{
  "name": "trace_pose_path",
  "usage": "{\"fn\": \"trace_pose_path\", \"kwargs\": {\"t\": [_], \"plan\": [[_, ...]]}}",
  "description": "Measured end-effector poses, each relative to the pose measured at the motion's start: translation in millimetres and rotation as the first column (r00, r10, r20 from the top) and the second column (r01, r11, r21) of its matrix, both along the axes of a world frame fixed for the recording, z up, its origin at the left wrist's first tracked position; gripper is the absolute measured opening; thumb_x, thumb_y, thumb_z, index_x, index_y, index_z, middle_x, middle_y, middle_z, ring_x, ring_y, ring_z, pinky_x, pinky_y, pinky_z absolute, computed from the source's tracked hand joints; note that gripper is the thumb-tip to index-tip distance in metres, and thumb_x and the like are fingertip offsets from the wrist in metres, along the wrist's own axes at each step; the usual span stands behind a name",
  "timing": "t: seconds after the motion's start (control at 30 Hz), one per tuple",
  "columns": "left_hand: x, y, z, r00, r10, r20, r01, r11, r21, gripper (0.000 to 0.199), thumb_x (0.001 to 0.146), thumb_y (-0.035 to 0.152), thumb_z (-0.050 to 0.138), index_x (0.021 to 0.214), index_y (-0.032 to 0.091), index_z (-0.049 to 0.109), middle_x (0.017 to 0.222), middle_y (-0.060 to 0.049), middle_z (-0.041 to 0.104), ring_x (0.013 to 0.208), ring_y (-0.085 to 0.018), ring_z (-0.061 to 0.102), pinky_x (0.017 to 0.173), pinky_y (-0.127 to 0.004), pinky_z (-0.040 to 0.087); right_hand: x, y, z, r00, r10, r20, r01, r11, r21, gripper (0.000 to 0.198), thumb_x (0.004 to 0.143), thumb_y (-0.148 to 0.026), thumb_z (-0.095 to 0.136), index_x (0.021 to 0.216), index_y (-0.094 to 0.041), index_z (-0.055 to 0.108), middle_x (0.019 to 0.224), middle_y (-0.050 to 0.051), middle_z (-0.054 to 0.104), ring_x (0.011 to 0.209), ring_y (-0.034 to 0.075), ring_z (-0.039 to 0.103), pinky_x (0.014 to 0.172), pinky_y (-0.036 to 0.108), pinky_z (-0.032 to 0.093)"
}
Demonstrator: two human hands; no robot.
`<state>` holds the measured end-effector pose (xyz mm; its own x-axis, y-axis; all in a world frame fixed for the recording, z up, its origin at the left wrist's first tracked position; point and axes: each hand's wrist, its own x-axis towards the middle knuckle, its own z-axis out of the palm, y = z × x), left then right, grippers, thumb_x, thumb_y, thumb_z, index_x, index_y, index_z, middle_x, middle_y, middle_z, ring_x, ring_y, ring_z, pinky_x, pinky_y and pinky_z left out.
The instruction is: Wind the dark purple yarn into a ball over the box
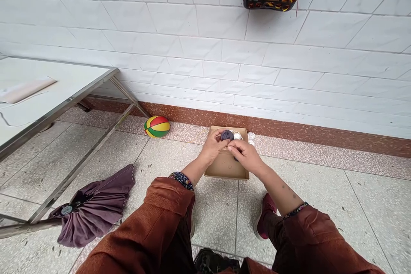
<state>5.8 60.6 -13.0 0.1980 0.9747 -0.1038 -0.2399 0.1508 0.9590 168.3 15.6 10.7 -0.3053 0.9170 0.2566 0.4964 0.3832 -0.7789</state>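
My left hand is closed around a dark purple-grey ball of yarn, held over an open cardboard box. Thumb and fingers of my right hand are pinched together just below the ball, close to the left fingertips; what they pinch is too small to tell. A white ball of yarn shows in the far part of the box, behind my right hand. Something dark, mostly hidden, peeks out beneath that hand. Small white round items lie on the floor at the box's right side.
A striped ball rests by the wall, near a metal-framed table on the left. A folded purple umbrella-like cloth lies on the floor beside the table's frame. On the tiled wall hangs a black basket. My shoes flank the box.
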Motion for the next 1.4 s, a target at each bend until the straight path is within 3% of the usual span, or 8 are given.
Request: {"fn": "trace_pose_path", "kwargs": {"t": [0.2,0.37,0.6,0.73,0.87,1.07,1.27,1.4], "plan": [[3.0,-8.4,3.4,0.965,-0.243,0.095,0.239,0.969,0.057,0.045,0.083,0.042,0.073,0.123,0.021,0.067,0.123,-0.009,0.067,0.11,-0.023,0.063,0.095,-0.036,0.052,7.5,4.2,5.0,0.984,-0.068,-0.163,0.056,0.996,-0.076,0.023,0.097,-0.038,0.052,0.086,-0.021,0.064,0.075,0.0,0.063,0.067,0.016,0.056,0.064,0.027,0.044],[-2.1,-9.0,10.5,0.942,-0.332,-0.047,0.335,0.938,0.09,0.057,0.085,0.045,0.072,0.136,0.024,0.057,0.134,-0.01,0.059,0.112,-0.025,0.061,0.081,-0.033,0.056,14.9,8.6,4.2,0.973,-0.12,-0.198,0.119,0.993,-0.02,0.022,0.094,-0.038,0.059,0.08,-0.021,0.062,0.07,-0.002,0.058,0.063,0.014,0.05,0.061,0.026,0.04],[-6.0,-13.9,16.0,0.848,-0.518,-0.113,0.529,0.837,0.137,0.069,0.09,0.041,0.068,0.15,0.03,0.038,0.118,-0.009,0.063,0.097,-0.018,0.063,0.066,-0.023,0.048,27.7,17.8,0.4,0.938,-0.234,-0.255,0.237,0.971,-0.016,0.027,0.09,-0.044,0.065,0.075,-0.022,0.058,0.068,-0.002,0.057,0.062,0.014,0.05,0.06,0.026,0.04],[-5.1,-18.0,13.4,0.785,-0.619,-0.02,0.617,0.778,0.118,0.07,0.091,0.04,0.067,0.153,0.032,0.035,0.105,-0.006,0.065,0.086,-0.017,0.066,0.065,-0.025,0.048,26.5,18.3,-0.1,0.917,-0.29,-0.273,0.294,0.955,-0.027,0.028,0.09,-0.046,0.064,0.076,-0.022,0.059,0.067,-0.003,0.053,0.06,0.013,0.047,0.059,0.026,0.039],[-4.7,-19.3,15.9,0.799,-0.575,0.176,0.572,0.817,0.077,0.066,0.089,0.037,0.068,0.149,0.033,0.042,0.117,-0.008,0.065,0.086,-0.019,0.07,0.069,-0.029,0.051,19.1,18.5,-6.4,0.918,-0.312,-0.244,0.31,0.95,-0.045,0.029,0.092,-0.048,0.06,0.077,-0.023,0.058,0.066,-0.002,0.055,0.061,0.015,0.049,0.06,0.026,0.04],[-7.0,-16.1,25.4,0.826,-0.418,0.378,0.457,0.89,-0.015,0.05,0.081,0.035,0.076,0.127,0.019,0.063,0.116,-0.011,0.068,0.092,-0.022,0.072,0.077,-0.031,0.055,14.4,17.9,-25.3,0.954,-0.293,-0.072,0.292,0.956,-0.02,0.024,0.097,-0.04,0.049,0.083,-0.023,0.058,0.074,0.001,0.062,0.066,0.017,0.054,0.064,0.028,0.04],[-12.5,-9.8,29.6,0.871,-0.273,0.408,0.314,0.949,-0.035,0.049,0.075,0.028,0.083,0.12,0.02,0.065,0.123,-0.009,0.067,0.109,-0.023,0.068,0.097,-0.039,0.053,16.2,13.5,-27.2,0.964,-0.259,0.052,0.261,0.965,-0.018,0.029,0.102,-0.042,0.039,0.094,-0.024,0.06,0.08,0.003,0.065,0.07,0.02,0.059,0.065,0.03,0.041],[-19.9,2.6,24.2,0.94,-0.1,0.325,0.126,0.99,-0.058,0.053,0.07,0.031,0.087,0.117,0.023,0.064,0.119,-0.005,0.068,0.097,-0.016,0.067,0.082,-0.028,0.053,15.1,9.6,-18.8,0.988,-0.139,0.074,0.145,0.986,-0.081,0.028,0.104,-0.043,0.038,0.105,-0.024,0.058,0.08,0.002,0.065,0.069,0.02,0.058,0.066,0.031,0.042]]}}
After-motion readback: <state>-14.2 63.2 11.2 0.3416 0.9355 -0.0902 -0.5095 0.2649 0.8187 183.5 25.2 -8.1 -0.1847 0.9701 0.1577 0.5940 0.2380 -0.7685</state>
